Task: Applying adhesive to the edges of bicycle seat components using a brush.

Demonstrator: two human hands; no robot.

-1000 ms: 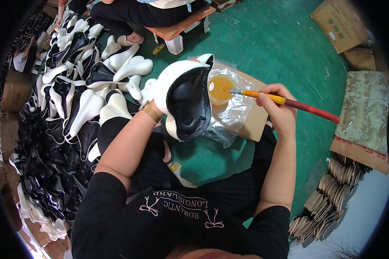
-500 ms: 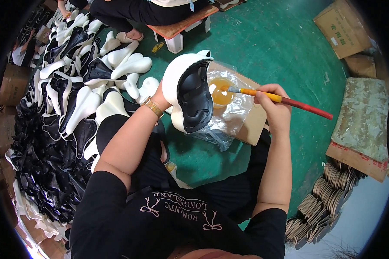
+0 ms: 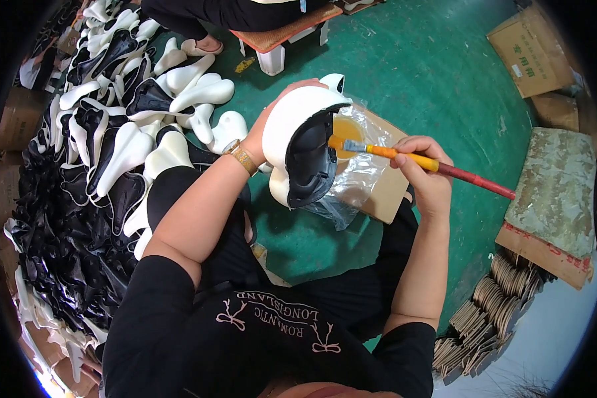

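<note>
My left hand [image 3: 259,136] grips a bicycle saddle [image 3: 278,126] from its left side, the white cushion toward my wrist and the black hollow underside turned right. In my right hand [image 3: 423,166] is a paintbrush [image 3: 411,157] with a yellow and red handle, pinched near the middle. Its bristles reach the right edge of the black underside; whether they touch it I cannot tell. Behind the brush tip, partly hidden by the saddle, is a round container of yellowish liquid [image 3: 349,131]. It stands on clear plastic film [image 3: 371,169] over a cardboard box [image 3: 393,192].
At left lies a big heap of white and black saddles [image 3: 129,149], with black shells [image 3: 66,232] nearer me. Another person sits on a low stool [image 3: 272,56] ahead. Cardboard boxes [image 3: 527,56], a stained board [image 3: 554,186] and stacked brown pieces [image 3: 494,305] line the right.
The brush has come out of the yellow liquid and moved left to the saddle's underside. My left hand has shifted the saddle slightly right and turned it a little.
</note>
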